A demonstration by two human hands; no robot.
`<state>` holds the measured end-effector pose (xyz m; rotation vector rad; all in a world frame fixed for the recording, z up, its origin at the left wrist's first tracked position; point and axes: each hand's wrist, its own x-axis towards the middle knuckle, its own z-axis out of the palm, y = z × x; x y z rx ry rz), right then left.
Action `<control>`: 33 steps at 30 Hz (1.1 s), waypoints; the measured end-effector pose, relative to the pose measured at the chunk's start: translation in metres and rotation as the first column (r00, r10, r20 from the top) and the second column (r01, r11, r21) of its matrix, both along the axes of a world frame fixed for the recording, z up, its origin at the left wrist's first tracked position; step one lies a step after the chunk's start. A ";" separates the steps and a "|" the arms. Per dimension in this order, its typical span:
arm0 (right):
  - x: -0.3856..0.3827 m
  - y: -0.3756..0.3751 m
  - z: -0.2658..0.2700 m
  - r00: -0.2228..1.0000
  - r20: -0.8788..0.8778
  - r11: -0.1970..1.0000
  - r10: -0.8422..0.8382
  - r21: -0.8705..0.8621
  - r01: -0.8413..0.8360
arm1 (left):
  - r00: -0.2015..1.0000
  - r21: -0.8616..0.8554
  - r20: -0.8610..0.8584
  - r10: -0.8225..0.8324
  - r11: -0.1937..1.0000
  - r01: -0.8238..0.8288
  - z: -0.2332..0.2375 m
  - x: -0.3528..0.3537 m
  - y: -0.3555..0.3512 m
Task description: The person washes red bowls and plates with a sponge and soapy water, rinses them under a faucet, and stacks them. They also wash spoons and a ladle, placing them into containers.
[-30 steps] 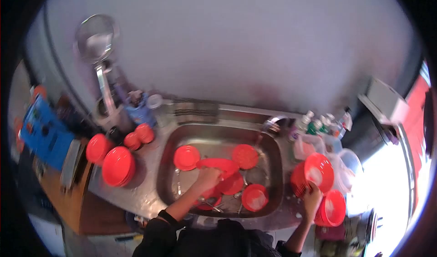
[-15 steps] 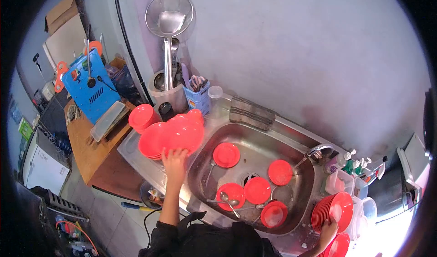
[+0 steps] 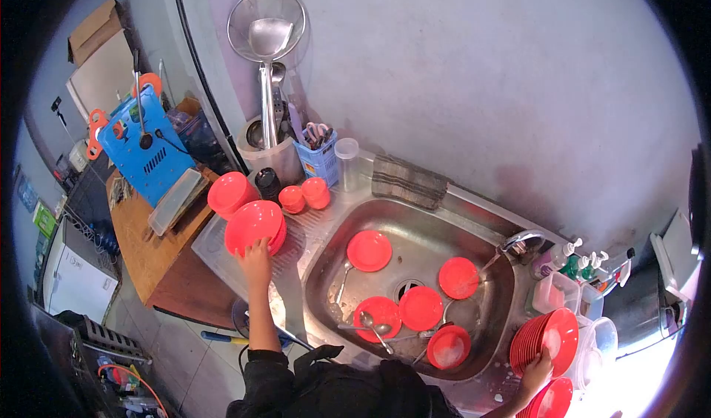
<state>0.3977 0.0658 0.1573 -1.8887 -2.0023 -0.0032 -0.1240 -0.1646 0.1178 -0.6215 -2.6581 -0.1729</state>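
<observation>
Left hand (image 3: 255, 255) grips the near rim of the red plate stack (image 3: 254, 224) on the counter's left end, fingers curled. Right hand (image 3: 535, 373) clasps the upright dish stack (image 3: 546, 338) at the counter's right end. The sink (image 3: 418, 234) holds five loose plates (image 3: 369, 250); two red cups (image 3: 292, 198) stand at the counter's back edge.
</observation>
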 end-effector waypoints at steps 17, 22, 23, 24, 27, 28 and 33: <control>0.018 -0.017 0.007 1.000 0.018 0.901 0.025 0.433 -0.031 | 0.993 0.045 0.109 0.034 0.998 -0.039 -0.014 -0.005 0.011; 0.002 -0.022 0.026 0.978 0.026 0.805 0.208 0.563 -0.186 | 0.985 0.053 0.154 0.071 0.995 -0.080 -0.002 0.001 0.016; -0.003 -0.023 0.030 0.959 -0.005 0.788 0.283 0.571 -0.230 | 0.985 0.146 0.162 0.057 0.986 -0.081 -0.003 -0.001 0.017; -0.008 -0.024 0.033 0.952 -0.006 0.785 0.306 0.567 -0.249 | 0.985 0.238 0.165 0.046 0.968 -0.085 -0.004 -0.004 0.016; -0.021 -0.023 0.033 0.876 -0.034 0.734 0.481 0.561 -0.382 | 0.982 0.288 0.109 0.155 0.940 -0.181 -0.006 -0.015 0.003; -0.025 -0.022 0.030 0.868 -0.009 0.705 0.496 0.587 -0.398 | 0.978 0.282 0.108 0.178 0.938 -0.201 -0.004 -0.019 -0.004; -0.048 -0.011 0.017 0.811 -0.052 0.692 0.582 0.555 -0.461 | 0.857 0.232 0.238 0.458 0.829 -0.508 -0.008 -0.041 -0.030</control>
